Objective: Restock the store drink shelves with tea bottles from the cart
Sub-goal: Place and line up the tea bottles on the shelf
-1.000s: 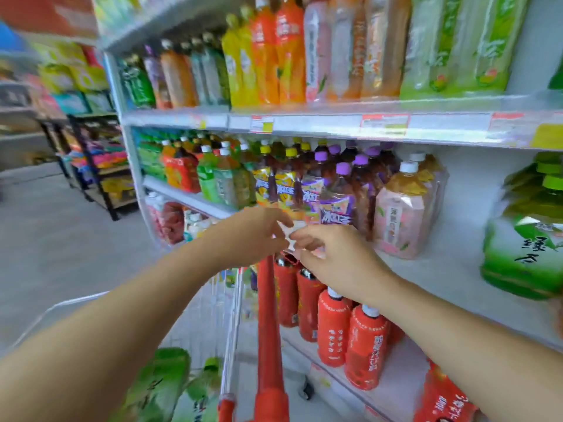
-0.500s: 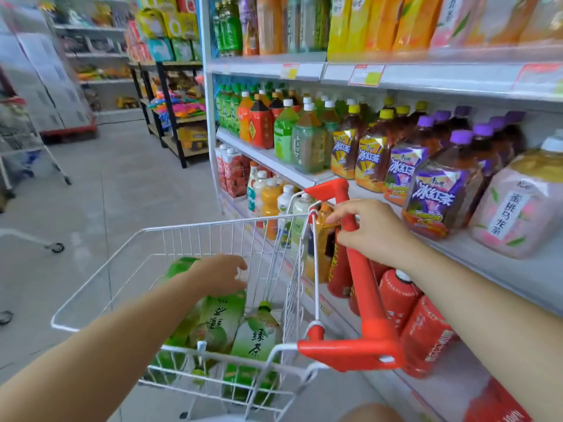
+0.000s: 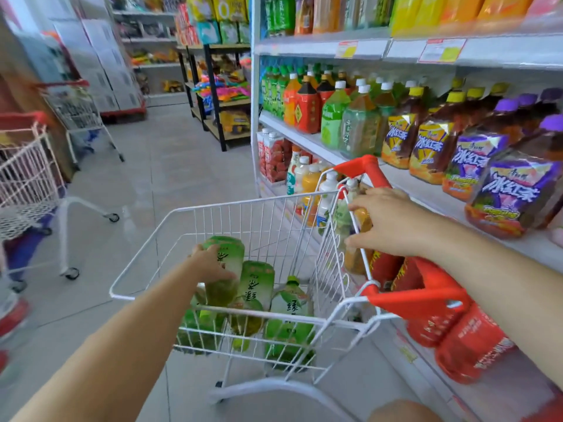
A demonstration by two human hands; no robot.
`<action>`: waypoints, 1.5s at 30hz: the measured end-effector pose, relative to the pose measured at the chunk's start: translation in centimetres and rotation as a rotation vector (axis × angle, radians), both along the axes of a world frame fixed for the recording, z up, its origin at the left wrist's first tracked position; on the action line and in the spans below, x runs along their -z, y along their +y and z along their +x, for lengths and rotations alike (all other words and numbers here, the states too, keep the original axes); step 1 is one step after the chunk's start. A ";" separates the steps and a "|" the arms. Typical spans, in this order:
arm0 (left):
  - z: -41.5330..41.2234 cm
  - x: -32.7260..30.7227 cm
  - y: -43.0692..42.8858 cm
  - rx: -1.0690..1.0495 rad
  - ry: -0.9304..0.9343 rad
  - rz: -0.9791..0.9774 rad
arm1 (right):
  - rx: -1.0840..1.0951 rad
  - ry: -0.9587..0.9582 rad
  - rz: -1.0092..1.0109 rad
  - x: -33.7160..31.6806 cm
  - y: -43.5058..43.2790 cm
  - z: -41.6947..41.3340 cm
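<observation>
Store aisle, drink shelves (image 3: 420, 190) at R. L hand (image 3: 210, 263) curls round a green tea bottle (image 3: 232, 250) in wire cart (image 3: 243, 204); R hand (image 3: 393, 223) grips cart rim by red handle (image 3: 374, 172).

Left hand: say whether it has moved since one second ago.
Yes. The left hand dropped from the shelf edge into the cart basket, onto a green tea bottle.

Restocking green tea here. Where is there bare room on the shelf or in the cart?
Free: the middle shelf's front strip, before the yellow-label bottles and purple-label bottles, beside the red cart handle; the cart's far half, beyond the left hand. Crowded: the rows behind that strip, the cart's near end with green tea bottles, and the red bottles below.
</observation>
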State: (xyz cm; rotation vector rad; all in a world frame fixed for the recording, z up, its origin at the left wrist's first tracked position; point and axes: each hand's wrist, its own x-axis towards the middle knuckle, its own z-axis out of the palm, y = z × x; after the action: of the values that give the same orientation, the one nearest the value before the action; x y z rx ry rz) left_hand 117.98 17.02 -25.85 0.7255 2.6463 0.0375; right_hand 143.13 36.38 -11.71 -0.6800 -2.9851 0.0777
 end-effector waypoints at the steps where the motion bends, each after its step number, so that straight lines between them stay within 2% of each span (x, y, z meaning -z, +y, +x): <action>1: 0.1 0.0 -0.3 -0.023 -0.031 -0.002 | 0.007 -0.057 0.030 0.0 -0.4 -0.5; 4: 0.6 0.2 -0.7 -0.066 -0.140 -0.038 | 0.088 -0.261 0.084 0.2 -1.6 -1.3; 6: 0.6 0.5 -0.7 -0.084 -0.162 -0.034 | 0.105 -0.319 0.122 0.5 -1.8 -1.2; 11: 0.3 0.9 -0.7 -0.090 -0.111 0.027 | 0.105 -0.314 0.185 0.8 -1.9 -0.6; 16: 1.2 0.3 -0.8 -0.260 -0.241 0.201 | 0.105 -0.258 0.111 0.8 -1.8 -0.2; 20: 1.4 0.1 -1.0 -0.289 -0.190 0.164 | 0.095 -0.229 0.110 0.8 -1.8 0.1; 22: 1.9 -0.1 -0.9 -0.317 -0.223 0.200 | 0.089 -0.207 0.115 0.8 -1.7 0.2; 26: 2.6 0.0 -0.3 -0.318 -0.233 0.323 | 0.079 -0.194 0.140 1.0 -1.5 0.1; 29: 2.2 0.0 0.2 -0.487 -0.225 0.529 | 0.073 -0.179 0.146 1.2 -1.3 0.0; 30: 2.3 -0.1 0.4 -0.503 -0.259 0.543 | 0.070 -0.178 0.150 1.3 -1.2 0.0; 35: 2.6 0.6 1.4 -0.366 -0.543 0.369 | 0.058 -0.185 0.146 1.5 -1.1 -0.3; 37: 2.8 0.8 2.0 -0.300 -0.602 0.332 | 0.068 -0.152 0.111 1.4 -1.1 -0.3; 41: 4.0 0.9 3.2 -0.217 -0.658 0.375 | 0.075 -0.133 0.120 1.4 -1.1 -0.4; 45: 5.5 0.7 4.5 -0.182 -0.591 0.471 | 0.070 -0.110 0.136 1.7 -0.7 -0.4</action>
State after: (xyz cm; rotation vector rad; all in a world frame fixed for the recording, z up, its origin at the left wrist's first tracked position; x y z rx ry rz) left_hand 123.47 21.49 -26.59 0.5010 2.1257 0.8151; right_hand 142.70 35.67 -13.41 -0.7952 -3.0307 -0.1709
